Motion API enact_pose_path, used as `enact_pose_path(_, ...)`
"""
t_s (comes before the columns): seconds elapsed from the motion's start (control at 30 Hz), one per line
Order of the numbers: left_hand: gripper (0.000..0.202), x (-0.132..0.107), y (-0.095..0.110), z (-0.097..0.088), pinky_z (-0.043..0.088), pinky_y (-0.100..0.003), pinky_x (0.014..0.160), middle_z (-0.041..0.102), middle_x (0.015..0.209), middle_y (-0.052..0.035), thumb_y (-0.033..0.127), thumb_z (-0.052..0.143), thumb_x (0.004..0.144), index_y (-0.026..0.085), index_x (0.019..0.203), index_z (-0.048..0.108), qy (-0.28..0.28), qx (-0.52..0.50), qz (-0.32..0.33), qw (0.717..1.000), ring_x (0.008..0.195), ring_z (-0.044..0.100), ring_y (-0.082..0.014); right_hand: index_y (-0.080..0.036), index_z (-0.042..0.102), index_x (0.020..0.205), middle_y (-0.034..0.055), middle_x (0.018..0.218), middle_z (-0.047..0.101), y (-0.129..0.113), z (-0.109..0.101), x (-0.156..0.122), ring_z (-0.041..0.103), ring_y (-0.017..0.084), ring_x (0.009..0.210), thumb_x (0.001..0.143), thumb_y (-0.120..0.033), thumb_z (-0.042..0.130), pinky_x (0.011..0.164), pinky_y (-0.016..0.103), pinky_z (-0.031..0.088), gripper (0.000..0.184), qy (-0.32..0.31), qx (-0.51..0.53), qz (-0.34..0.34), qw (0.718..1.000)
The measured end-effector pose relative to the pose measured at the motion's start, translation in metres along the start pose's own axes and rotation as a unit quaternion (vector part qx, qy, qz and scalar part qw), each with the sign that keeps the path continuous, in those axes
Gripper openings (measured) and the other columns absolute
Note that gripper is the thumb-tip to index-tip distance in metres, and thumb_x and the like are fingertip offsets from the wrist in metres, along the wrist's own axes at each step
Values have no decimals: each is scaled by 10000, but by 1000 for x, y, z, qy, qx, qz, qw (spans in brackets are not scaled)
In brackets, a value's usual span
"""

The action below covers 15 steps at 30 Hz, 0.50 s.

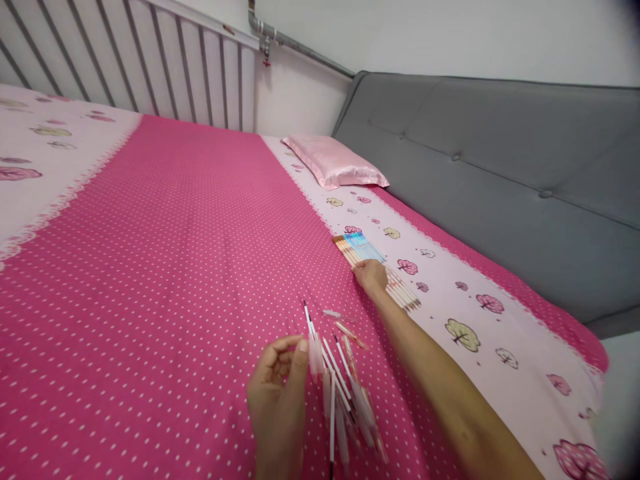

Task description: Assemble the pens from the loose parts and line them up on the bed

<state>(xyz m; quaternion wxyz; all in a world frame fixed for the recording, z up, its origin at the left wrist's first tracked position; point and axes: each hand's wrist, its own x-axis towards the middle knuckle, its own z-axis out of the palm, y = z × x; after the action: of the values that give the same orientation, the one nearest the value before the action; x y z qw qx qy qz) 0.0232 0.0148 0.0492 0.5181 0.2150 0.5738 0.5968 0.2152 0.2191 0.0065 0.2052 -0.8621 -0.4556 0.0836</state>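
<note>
My right hand (371, 275) lies over a neat row of slim pens (361, 248), brown and orange on one side and blue on the other. Its fingers are closed at the row's left edge, on a pen that they partly hide. Nearer to me, my left hand (280, 383) has curled fingers, thumb and index finger together, beside a loose pile. In that pile are white pen refills (337, 377) with dark tips and translucent pink pen barrels (365, 417). Whether the left fingertips pinch one of these pieces is hard to see.
Two short clear pieces (340, 315) lie beyond the pile. All this rests on a pink dotted bedspread (200, 267). A pink satin pillow (333, 160) is farther back, beside a grey padded headboard (490, 153). A white radiator (150, 60) and pipe (300, 47) line the wall.
</note>
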Motion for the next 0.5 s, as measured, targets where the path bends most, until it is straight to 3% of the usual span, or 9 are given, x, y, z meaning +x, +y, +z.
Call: enact_pose_path(0.5,299,-1,2,-1,449,-256,660,642,767,-37,393,690,652,154,823,638,4,15,4,1000,734,592,-158,-239,706,857,62,862,711,4,7,-5,652,213,837,743,-346,625,717,288,474,176,46,-13,-33,998)
